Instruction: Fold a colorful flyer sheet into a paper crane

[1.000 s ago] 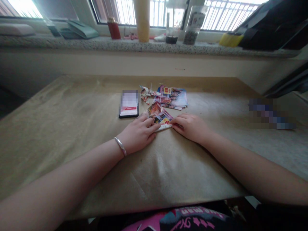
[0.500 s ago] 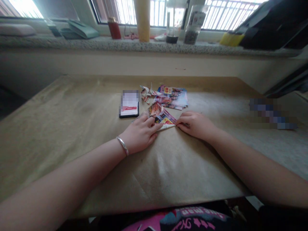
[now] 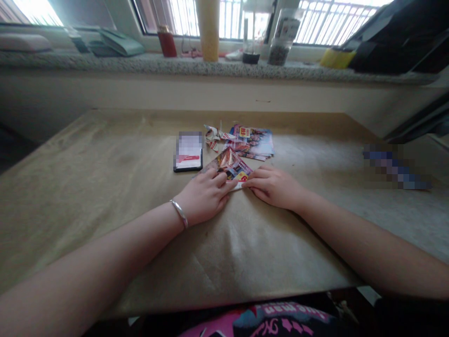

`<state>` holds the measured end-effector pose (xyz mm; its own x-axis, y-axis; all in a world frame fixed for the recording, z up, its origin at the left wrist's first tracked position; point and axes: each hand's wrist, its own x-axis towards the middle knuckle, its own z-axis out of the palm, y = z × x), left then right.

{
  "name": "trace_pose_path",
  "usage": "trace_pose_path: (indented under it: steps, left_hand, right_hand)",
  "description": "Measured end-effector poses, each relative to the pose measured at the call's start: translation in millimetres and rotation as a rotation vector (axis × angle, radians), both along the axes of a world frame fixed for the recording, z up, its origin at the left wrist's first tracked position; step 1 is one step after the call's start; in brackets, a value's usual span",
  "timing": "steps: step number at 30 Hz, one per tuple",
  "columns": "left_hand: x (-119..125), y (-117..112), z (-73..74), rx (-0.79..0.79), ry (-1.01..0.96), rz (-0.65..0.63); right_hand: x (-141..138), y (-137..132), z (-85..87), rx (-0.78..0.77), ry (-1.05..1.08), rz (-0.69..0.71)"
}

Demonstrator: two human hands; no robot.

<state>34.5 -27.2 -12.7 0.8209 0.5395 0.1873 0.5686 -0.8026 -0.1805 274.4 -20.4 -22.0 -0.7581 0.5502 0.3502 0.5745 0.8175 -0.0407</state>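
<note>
A colourfully printed flyer [image 3: 229, 161], folded to a point at the top, lies on the table with a white strip along its near edge. My left hand [image 3: 206, 192], a silver bangle at its wrist, holds the flyer down, fingers pressed over its left side. At the right end of the near edge, my right hand [image 3: 271, 185] has its fingers pressed together on the paper. Both thumbs and the flyer's lower corners are partly hidden. Just behind lie a stack of similar flyers [image 3: 259, 140] and a white and red folded paper piece [image 3: 212, 136].
Left of the papers is a dark-edged phone [image 3: 189, 152], its screen blurred out. A blurred bluish item [image 3: 394, 168] lies far right on the brown-covered table [image 3: 122, 178]. Bottles, a red container [image 3: 166, 42] and a black bag [image 3: 393, 40] line the stone windowsill [image 3: 140, 63].
My right hand has slid left along the flyer's near edge, from its right corner towards my left hand. The flyer lies flatter and its top point shows more. My left hand has barely moved.
</note>
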Motion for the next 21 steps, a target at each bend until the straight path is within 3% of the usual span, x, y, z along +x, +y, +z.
trace_pose_path:
  steps: [21]
  left_hand:
    - [-4,-1,-2.2,-0.005,0.027,-0.042]
  right_hand:
    - [10,4,7.8,0.032,-0.094,0.058]
